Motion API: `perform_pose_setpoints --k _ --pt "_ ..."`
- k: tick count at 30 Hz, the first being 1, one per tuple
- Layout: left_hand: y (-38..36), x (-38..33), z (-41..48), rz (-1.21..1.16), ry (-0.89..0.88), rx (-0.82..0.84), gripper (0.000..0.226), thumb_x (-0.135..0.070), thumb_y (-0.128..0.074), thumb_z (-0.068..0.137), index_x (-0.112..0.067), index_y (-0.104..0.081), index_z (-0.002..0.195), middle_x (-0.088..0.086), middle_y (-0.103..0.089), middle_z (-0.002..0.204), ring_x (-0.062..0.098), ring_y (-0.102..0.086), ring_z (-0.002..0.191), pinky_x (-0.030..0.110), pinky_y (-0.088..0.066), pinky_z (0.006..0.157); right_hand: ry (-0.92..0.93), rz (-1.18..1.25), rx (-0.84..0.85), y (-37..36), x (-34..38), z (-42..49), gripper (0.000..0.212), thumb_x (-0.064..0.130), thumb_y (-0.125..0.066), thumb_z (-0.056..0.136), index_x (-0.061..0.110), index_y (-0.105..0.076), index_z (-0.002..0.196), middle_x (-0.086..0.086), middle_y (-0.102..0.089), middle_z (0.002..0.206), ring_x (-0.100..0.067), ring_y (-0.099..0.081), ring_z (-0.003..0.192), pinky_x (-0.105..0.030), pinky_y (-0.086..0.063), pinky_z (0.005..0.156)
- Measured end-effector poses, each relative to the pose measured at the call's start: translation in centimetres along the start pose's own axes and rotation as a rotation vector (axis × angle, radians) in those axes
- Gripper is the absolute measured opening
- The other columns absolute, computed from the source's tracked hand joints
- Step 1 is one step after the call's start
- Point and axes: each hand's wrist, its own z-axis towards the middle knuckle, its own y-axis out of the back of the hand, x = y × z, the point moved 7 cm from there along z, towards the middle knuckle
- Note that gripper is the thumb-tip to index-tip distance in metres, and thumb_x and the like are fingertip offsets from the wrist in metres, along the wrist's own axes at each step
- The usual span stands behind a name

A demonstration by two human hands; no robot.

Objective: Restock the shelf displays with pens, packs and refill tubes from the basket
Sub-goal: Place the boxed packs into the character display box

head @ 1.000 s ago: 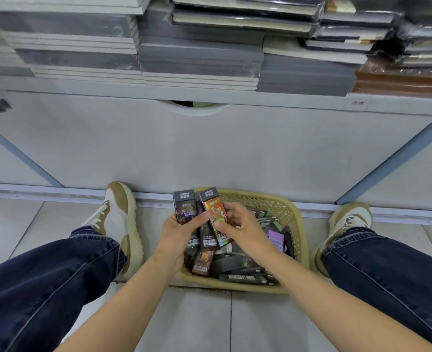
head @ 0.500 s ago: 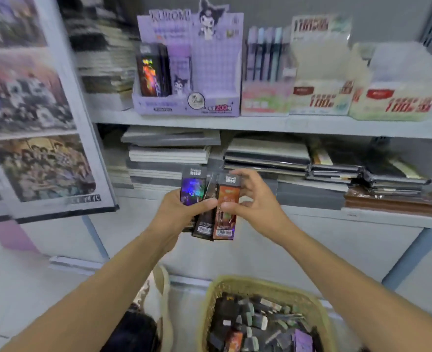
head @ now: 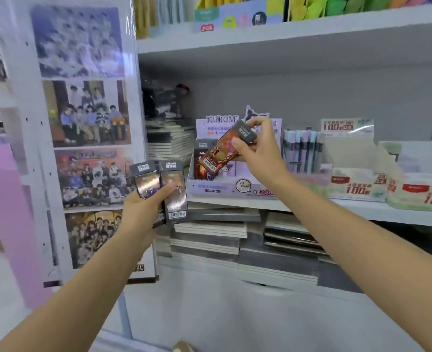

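Right hand (head: 257, 151) now lifts orange pack (head: 224, 151) over Kuromi box (head: 217, 185), left hand (head: 143, 207) fingers gripping two packs (head: 163, 185).

Bare forearms stretched forward and up, left hand (head: 143, 212) lower, thumb pressed across two dark packs (head: 174, 196) fanned in its grip, right hand (head: 259, 153) higher, pinching a tilted orange pack (head: 221, 152) between thumb and fingertips

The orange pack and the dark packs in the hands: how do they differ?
The orange pack is tilted, at the Kuromi display box; the dark packs stand nearly upright, left of it. The orange pack is single; the dark packs are at least two, fanned. All have dark tops with print.
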Motion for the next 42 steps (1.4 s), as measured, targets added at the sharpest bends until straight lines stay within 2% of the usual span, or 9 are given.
perform_pose_setpoints --k 6,14,19,23,30,33,35,38,42 --pt "0.3 0.1 2.5 -0.038 0.007 0.009 0.056 -0.034 -0.084 0.052 -0.013 -0.071 0.102 0.009 -0.076 0.095 0.028 -0.072 0.092 0.055 -0.053 0.091 0.077 -0.233 0.118 -3.5 -1.7 2.2 0.032 0.005 -0.059 0.092 0.021 -0.050 0.118 0.003 -0.061 0.099 -0.022 -0.067 0.092 -0.046 -0.059 0.074" --pt "0.5 0.9 4.0 -0.045 0.018 0.041 0.051 -0.032 -0.085 0.055 -0.014 -0.069 0.101 0.008 -0.076 0.095 0.028 -0.072 0.092 0.049 -0.056 0.084 0.132 -0.522 0.363 -5.5 -2.2 3.9 0.038 0.012 -0.059 0.094 0.024 -0.053 0.130 0.006 -0.060 0.114 -0.013 -0.061 0.101 -0.022 -0.052 0.081" --pt "0.2 1.0 4.1 -0.050 0.032 0.069 0.056 -0.036 -0.088 0.046 -0.017 -0.070 0.096 0.007 -0.076 0.093 0.029 -0.072 0.092 0.050 -0.057 0.083 0.171 -0.624 0.391 -6.8 -2.3 4.3 0.055 0.014 -0.062 0.093 0.029 -0.043 0.142 0.004 -0.059 0.130 -0.010 -0.057 0.113 -0.028 -0.049 0.095" --pt "-0.1 0.7 3.8 -0.052 0.031 0.077 0.044 -0.037 -0.088 0.044 -0.022 -0.075 0.083 0.006 -0.077 0.092 0.030 -0.071 0.095 0.058 -0.051 0.091 0.210 -0.551 0.373 -7.2 -2.9 3.8 0.040 0.013 -0.064 0.091 0.024 -0.047 0.126 0.008 -0.060 0.107 -0.004 -0.061 0.094 -0.016 -0.052 0.072" --pt "-1.1 0.1 2.5 -0.040 0.023 0.100 0.048 -0.034 -0.086 0.048 -0.019 -0.070 0.091 0.006 -0.076 0.093 0.031 -0.069 0.100 0.057 -0.047 0.097 0.327 -0.848 0.230 -6.5 -2.9 2.7 0.047 0.021 -0.061 0.093 0.022 -0.051 0.138 0.000 -0.046 0.138 -0.018 -0.036 0.126 -0.036 -0.026 0.107" --pt "-1.9 0.2 2.2 -0.028 0.026 0.125 0.045 -0.026 -0.084 0.060 -0.013 -0.068 0.100 0.006 -0.077 0.090 0.027 -0.073 0.090 0.042 -0.059 0.075 0.197 -0.772 0.301 -5.7 -2.6 2.3 0.050 0.027 -0.054 0.097 0.021 -0.040 0.145 0.003 -0.043 0.147 -0.014 -0.032 0.137 -0.043 -0.023 0.115" --pt "-2.9 0.2 1.9 -0.036 0.019 0.152 0.031 -0.017 -0.081 0.071 -0.011 -0.069 0.099 0.007 -0.077 0.088 0.024 -0.074 0.084 0.033 -0.059 0.063 0.202 -0.573 0.222 -4.8 -1.1 1.7 0.049 0.026 -0.053 0.098 0.017 -0.041 0.145 0.003 -0.045 0.146 -0.010 -0.038 0.135 -0.035 -0.028 0.114" --pt "-4.7 0.0 1.2 0.010 -0.002 0.205 0.024 -0.018 -0.081 0.073 -0.013 -0.072 0.094 0.009 -0.076 0.093 0.028 -0.072 0.093 0.044 -0.055 0.089 0.152 -0.320 0.212 -4.3 0.4 -0.2 0.048 0.022 -0.059 0.095 0.017 -0.045 0.141 0.007 -0.057 0.130 0.004 -0.054 0.111 -0.017 -0.044 0.097" --pt "-7.6 0.0 0.0 0.008 0.007 0.322 0.050 -0.031 -0.083 0.057 -0.012 -0.072 0.102 0.012 -0.075 0.100 0.033 -0.068 0.102 0.053 -0.046 0.101 -0.014 -0.337 0.294 -3.7 -1.0 -2.3 0.051 0.019 -0.065 0.091 0.016 -0.049 0.139 0.011 -0.062 0.114 -0.003 -0.061 0.105 -0.023 -0.050 0.092"
